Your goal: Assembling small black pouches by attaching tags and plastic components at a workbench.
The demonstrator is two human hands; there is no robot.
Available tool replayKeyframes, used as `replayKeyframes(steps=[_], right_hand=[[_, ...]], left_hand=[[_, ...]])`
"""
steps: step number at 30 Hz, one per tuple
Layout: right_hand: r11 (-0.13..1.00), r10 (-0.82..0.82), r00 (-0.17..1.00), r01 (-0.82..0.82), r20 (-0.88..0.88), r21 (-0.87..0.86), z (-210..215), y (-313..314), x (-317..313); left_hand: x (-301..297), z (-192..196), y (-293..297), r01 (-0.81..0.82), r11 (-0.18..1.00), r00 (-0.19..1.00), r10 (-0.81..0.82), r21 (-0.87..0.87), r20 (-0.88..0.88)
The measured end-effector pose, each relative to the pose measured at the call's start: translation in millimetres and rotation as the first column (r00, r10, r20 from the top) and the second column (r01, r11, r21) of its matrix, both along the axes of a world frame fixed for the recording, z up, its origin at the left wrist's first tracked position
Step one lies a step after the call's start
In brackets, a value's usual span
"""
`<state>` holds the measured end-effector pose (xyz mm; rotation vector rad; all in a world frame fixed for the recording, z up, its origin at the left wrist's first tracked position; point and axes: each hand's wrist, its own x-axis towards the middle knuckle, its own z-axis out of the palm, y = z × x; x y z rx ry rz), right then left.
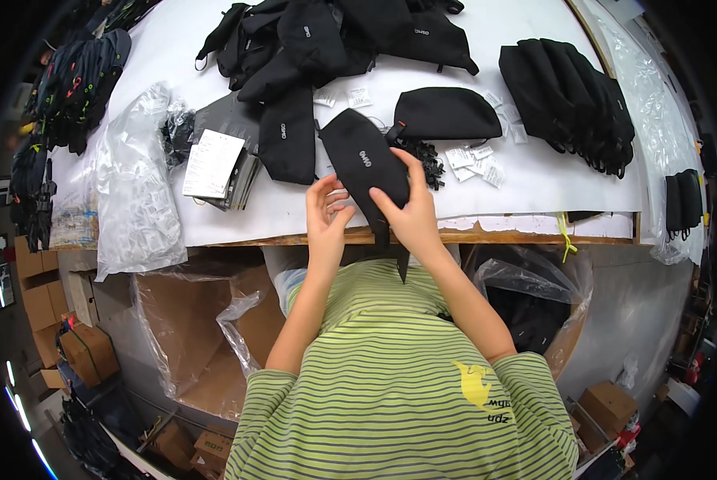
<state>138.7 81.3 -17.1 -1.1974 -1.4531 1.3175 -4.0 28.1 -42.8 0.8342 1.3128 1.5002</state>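
A black fabric pouch (pixel 362 156) with a small pale print is tilted above the near table edge. My right hand (pixel 410 212) grips it at the right side, thumb on the front face and fingers round the edge. My left hand (pixel 326 214) is beside its lower left edge, fingers half bent and apart from the thumb, with nothing visible between them. A dark pointed strap end (pixel 402 266) hangs below the pouch. Close by lie a flat black pouch (pixel 288 140) on the left and a rounded black pouch (pixel 446 114) on the right.
Black pouches (pixel 310 40) are heaped at the back, with a row of them (pixel 570 100) at right. White tags (pixel 477 162) lie near small black clips (pixel 424 156). A clear bag (pixel 141 176) and papers (pixel 213 164) stand left. Plastic-lined boxes (pixel 202 336) sit below.
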Motion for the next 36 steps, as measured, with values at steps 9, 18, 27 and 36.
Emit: replayKeyframes(steps=[9, 18, 27, 36], right_hand=[[0.662, -0.182, 0.86, -0.251, -0.477, -0.706, 52, 6, 39], [0.587, -0.17, 0.886, -0.261, -0.431, -0.767, 57, -8, 41], [0.593, -0.068, 0.867, -0.363, -0.494, -0.718, 57, -11, 45], [0.738, 0.474, 0.808, -0.581, -0.35, -0.342, 36, -31, 72]], left_hand=[[-28, 72, 6, 0.246, 0.934, 0.289, 0.183, 0.258, -0.94], [-36, 80, 9, 0.349, 0.87, 0.134, 0.321, 0.348, -0.938], [-40, 88, 6, 0.458, 0.833, 0.215, 0.235, 0.31, -0.948], [-45, 100, 6, 0.329, 0.911, 0.366, 0.118, 0.247, -0.923]])
